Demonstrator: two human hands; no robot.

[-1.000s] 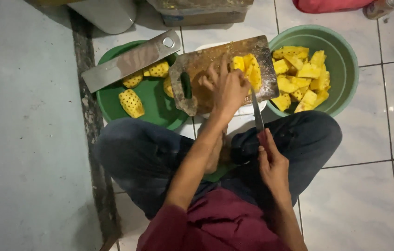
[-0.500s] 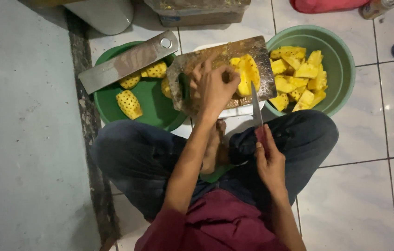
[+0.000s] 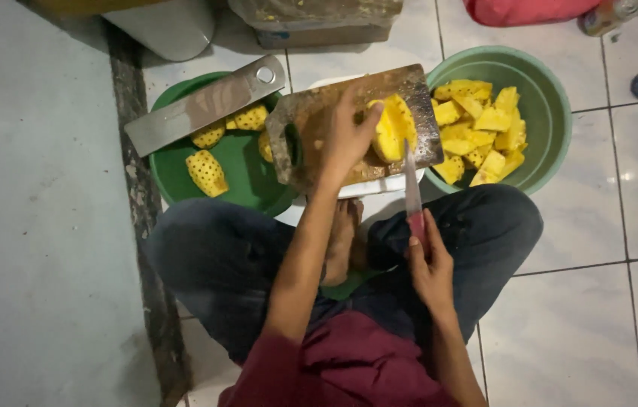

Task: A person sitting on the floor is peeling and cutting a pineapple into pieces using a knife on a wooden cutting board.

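Green bowls (image 3: 552, 113) flank our wooden board (image 3: 311, 124) at nine and three o'clock. Our left hand (image 3: 345, 136) steadies the pineapple piece (image 3: 393, 130) on it; our right hand (image 3: 430, 267) clasps the knife (image 3: 412, 188), blade touching fruit.

Pale glossy floor tiles (image 3: 605, 316) with thin dark grout lines are covering the right side, catching soft glare from a light overhead. A dark, grimy strip (image 3: 138, 188) is running down the floor, separating them from a smooth grey slab (image 3: 33, 226) on the left. A red cloth (image 3: 530, 10) is lying at the top edge, beside a white container (image 3: 172, 29).
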